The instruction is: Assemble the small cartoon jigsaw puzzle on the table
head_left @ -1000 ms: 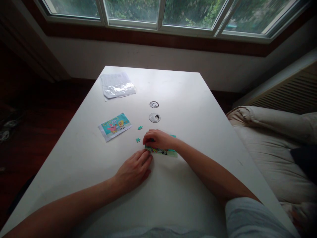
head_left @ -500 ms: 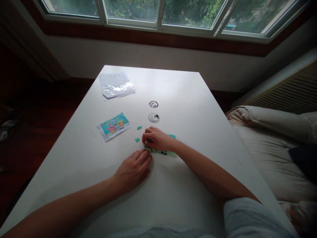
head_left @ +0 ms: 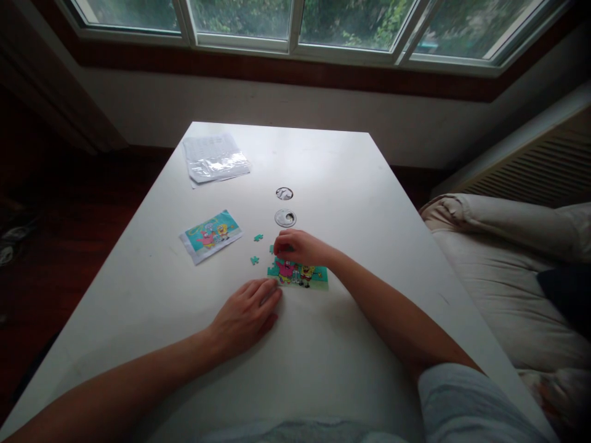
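Note:
A mostly joined jigsaw puzzle lies flat on the white table, with cartoon figures on a green background. Its left edge is uneven, and its upper part is hidden by my right hand. The fingers of that hand are curled together over the upper left; whatever is between them is hidden. A bit of green puzzle piece shows beside the fingertips. My left hand lies flat, fingers stretched out and touching the puzzle's lower left corner. Two loose pieces, an upper puzzle piece and a lower puzzle piece, lie left of the puzzle.
A picture card with the same cartoon figures lies to the left. Farther back are papers in a clear plastic sleeve. Two round fittings, one grommet and one hole, sit mid-table. A beige sofa stands at the right.
My right hand has moved up and slightly right from the puzzle's left edge, uncovering the cartoon figures and the uneven left side. My left hand stays about where it was.

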`<state>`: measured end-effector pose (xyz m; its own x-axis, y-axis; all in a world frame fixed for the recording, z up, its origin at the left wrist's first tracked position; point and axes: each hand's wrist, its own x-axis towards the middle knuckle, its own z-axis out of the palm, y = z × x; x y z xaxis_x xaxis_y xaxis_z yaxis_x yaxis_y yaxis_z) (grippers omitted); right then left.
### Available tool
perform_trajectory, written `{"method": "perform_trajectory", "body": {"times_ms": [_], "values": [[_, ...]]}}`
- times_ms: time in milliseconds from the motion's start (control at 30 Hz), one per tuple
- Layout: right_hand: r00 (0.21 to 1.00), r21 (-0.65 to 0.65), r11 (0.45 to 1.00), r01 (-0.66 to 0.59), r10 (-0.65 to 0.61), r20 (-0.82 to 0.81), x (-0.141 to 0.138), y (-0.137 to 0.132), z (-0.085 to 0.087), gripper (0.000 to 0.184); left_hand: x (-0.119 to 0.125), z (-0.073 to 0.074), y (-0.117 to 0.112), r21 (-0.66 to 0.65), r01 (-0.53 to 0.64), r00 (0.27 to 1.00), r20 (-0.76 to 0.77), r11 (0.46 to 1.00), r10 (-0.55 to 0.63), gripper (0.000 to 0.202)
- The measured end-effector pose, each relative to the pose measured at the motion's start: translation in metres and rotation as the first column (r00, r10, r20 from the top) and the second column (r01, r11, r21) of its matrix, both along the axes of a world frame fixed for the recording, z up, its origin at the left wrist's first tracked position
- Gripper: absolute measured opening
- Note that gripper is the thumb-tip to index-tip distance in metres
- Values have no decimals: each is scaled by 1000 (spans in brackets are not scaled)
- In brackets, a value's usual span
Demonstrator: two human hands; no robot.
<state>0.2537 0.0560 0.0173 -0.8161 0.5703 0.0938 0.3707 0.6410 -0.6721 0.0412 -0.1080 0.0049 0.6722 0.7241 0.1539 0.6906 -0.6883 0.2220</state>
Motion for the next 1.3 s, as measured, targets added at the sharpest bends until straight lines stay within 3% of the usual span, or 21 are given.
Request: {"method": "perform_trajectory", "body": {"times_ms": [167,333,633,733,1033,1300], "values": [[989,46,991,127,-123,-80,-1,6,-12,12,-3,-5,3,82,-38,999,-34,996,41,47],[975,148,967,210,-195,-109,-7,5,-22,11,-3,-7,6,57,-93,989,-108,994,98,62],[983,316,932,176,-183,-6,-38,19,-34,21,1,-3,3,58,-116,975,-186,992,125,65],[984,351,924,149,-173,39,-45,26,-34,15,-1,-3,4,72,-123,974,-181,990,134,63],[994,269,963,21,-48,96,-47,32,-18,11,-2,-4,6,139,-129,974,-166,982,152,46],[985,-76,997,19,-32,-167,-35,32,-17,8,-2,-2,7,152,-131,975,-161,980,155,43]]}}
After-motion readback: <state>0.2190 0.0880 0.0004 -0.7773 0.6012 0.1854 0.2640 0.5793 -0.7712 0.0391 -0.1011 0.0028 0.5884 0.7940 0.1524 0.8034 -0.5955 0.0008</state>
